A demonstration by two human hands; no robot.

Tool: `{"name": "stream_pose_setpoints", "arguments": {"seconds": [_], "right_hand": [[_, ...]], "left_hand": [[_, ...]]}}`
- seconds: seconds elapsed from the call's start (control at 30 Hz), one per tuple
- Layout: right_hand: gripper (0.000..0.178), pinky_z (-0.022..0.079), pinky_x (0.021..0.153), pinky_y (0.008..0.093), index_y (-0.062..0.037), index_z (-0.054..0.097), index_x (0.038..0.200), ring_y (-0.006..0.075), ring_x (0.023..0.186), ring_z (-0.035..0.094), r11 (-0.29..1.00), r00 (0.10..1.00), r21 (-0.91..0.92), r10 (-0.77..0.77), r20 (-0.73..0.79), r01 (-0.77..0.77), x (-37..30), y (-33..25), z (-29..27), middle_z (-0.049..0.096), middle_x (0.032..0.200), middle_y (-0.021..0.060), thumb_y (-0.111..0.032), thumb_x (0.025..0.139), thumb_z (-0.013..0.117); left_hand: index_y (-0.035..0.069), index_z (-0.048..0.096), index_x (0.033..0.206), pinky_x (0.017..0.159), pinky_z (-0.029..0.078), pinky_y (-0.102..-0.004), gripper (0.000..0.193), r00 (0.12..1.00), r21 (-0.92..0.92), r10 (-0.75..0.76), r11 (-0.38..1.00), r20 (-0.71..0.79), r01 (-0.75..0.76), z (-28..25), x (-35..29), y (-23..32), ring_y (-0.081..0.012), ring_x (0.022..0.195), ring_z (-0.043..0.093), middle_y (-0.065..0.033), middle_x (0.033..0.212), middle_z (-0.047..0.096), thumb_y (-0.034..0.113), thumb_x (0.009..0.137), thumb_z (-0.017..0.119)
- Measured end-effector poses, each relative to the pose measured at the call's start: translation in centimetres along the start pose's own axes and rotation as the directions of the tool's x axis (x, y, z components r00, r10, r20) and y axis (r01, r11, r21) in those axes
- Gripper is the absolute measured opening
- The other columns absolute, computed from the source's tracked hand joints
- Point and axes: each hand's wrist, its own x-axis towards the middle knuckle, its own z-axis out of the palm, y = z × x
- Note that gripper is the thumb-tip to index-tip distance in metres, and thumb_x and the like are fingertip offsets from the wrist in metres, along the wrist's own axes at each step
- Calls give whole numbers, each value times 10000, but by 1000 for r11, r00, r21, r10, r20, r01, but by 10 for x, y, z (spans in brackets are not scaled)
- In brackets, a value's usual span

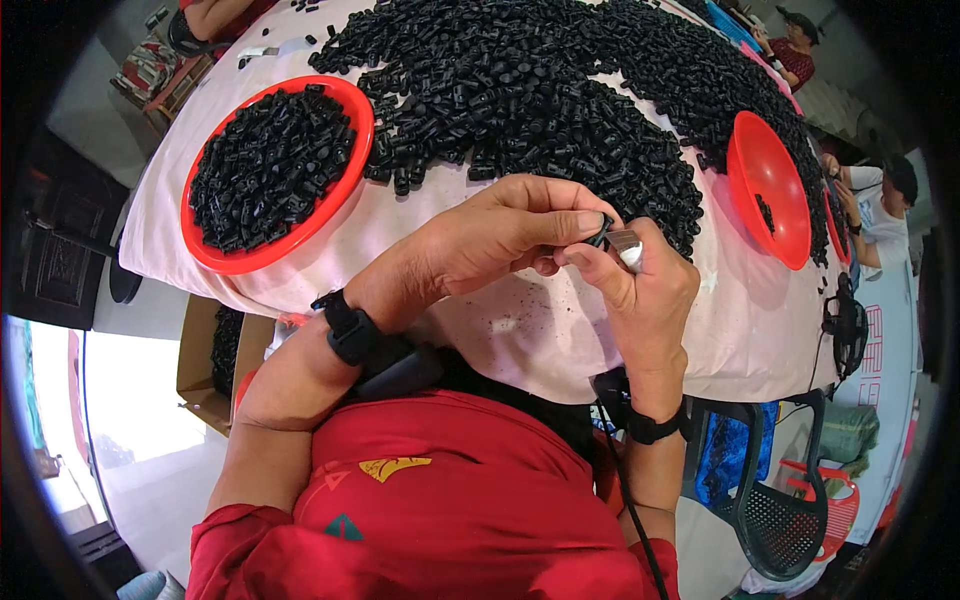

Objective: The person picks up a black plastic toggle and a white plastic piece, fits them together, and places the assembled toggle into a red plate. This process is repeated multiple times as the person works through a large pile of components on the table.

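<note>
My left hand (505,228) pinches a small black plastic part (601,231) between thumb and fingertips, above the near side of the table. Close against that part is a flat, shiny metal blade (627,246), gripped by my right hand (655,290) with the thumb toward the part. Fingers hide most of the part and the blade's lower end. Dark specks lie on the pale tablecloth (560,345) below my hands. Just beyond them spreads a large heap of similar black parts (520,90).
A red basin (362,125) full of black parts stands at the left. To the right, a red bowl (775,170) holds a few. Below the table's left side is a cardboard box (195,350). Other people sit around the far edges; a dark chair (785,525) stands at lower right.
</note>
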Motion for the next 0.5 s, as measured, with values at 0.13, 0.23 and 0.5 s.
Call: {"name": "stream_pose_setpoints", "arguments": {"seconds": [0.13, 0.23, 0.5], "right_hand": [[549, 424, 432, 312, -54, 537, 634, 207, 456, 560, 999, 1000, -35, -17, -2, 17, 0, -2, -1, 544, 533, 66, -559, 705, 741], [548, 423, 430, 316, -53, 538, 636, 209, 454, 558, 999, 999, -41, -31, -9, 31, 0, 0, 0, 541, 533, 68, -557, 705, 742], [548, 425, 428, 319, -49, 545, 643, 208, 453, 561, 998, 999, -39, -42, 21, 43, 0, 3, 0, 543, 533, 71, -559, 720, 729]], "left_hand": [[64, 608, 1146, 627, 375, -168, 285, 1000, -5, -1, 1000, 8, 1, -1, 0, 0, -2, 730, 484, 65, 901, 599, 258, 937, 596], [63, 609, 1143, 620, 369, -168, 285, 1000, -10, 7, 1000, 14, -7, -1, 1, -1, -3, 722, 478, 64, 892, 597, 260, 936, 599], [59, 617, 1135, 608, 363, -173, 277, 1000, -4, 4, 1000, 11, -4, -1, 1, -2, -13, 705, 464, 63, 870, 587, 251, 935, 604]]}}
